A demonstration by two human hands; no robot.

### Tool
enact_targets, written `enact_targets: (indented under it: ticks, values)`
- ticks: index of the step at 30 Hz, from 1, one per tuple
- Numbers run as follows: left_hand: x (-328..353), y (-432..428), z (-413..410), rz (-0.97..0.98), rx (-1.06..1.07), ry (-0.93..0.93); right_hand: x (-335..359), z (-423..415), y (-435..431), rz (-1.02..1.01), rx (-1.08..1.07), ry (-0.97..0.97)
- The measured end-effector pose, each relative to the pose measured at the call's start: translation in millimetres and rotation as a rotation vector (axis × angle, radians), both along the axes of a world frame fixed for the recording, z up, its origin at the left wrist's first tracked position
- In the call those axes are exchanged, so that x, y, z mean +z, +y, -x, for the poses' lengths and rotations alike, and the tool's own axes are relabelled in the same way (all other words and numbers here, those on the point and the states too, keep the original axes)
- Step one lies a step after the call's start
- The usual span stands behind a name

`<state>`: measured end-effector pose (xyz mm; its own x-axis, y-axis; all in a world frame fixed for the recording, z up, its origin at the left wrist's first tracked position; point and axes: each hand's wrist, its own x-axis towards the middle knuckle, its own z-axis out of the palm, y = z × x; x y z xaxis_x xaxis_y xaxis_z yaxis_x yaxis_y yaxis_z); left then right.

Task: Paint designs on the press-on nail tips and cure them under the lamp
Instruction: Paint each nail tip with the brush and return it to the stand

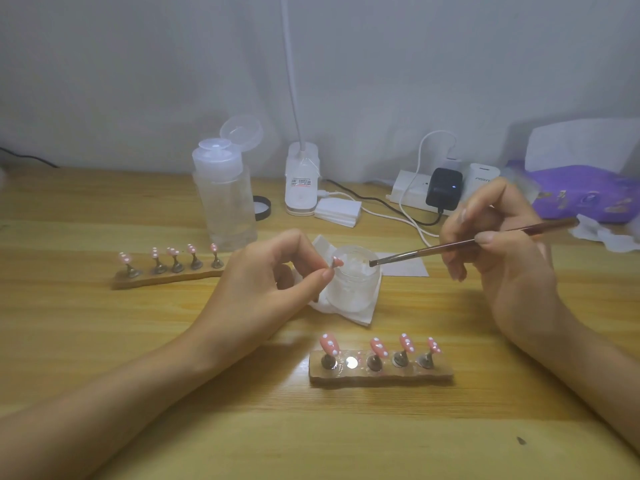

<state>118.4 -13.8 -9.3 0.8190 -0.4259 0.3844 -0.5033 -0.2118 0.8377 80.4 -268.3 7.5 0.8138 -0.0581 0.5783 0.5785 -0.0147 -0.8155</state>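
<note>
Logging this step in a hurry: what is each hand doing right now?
Left hand: pinches a pink nail tip by its stem.
Right hand: holds the brush, bristles at the jar.

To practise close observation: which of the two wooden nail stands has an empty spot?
The nearer stand: four nails and one bare silver disc. The farther stand carries five.

A wooden table carries a folded napkin at its middle. In front of the napkin lies a nail stand; left of it, a second stand. Behind the napkin stand a clear bottle, a black lid, a lamp base, a pad stack and a power strip.
</note>
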Motion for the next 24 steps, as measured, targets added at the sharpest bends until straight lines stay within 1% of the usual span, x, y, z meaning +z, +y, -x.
enact_targets:
  ticks: [4, 8, 13, 16, 21, 24]
  values:
    - [1.0, -0.5, 0.5, -0.002, -0.001, 0.004, 0.4, -0.8, -2.6, -0.019, -0.017, 0.002]
    - [0.6, -0.6, 0.9, 0.000, 0.002, 0.006, -0.3, -1.5, -5.2, -0.076, -0.042, 0.046]
    - [-0.1, -0.1, 0.6, 0.002, -0.003, 0.004, 4.2, -1.8, -3.2, -0.218, -0.050, 0.090]
    - [-0.4, 0.1, 0.6, -0.006, -0.001, -0.017, 1.2, 0.3, 6.5, -0.301, -0.056, 0.174]
    - [-0.6, 1.2, -0.2, -0.017, -0.018, -0.059, -8.6, 5.4, 28.2, -0.254, -0.042, 0.321]
    - [-0.6, 1.7, -0.6, -0.032, -0.017, -0.079, -8.1, 6.0, 30.6, -0.250, -0.043, 0.356]
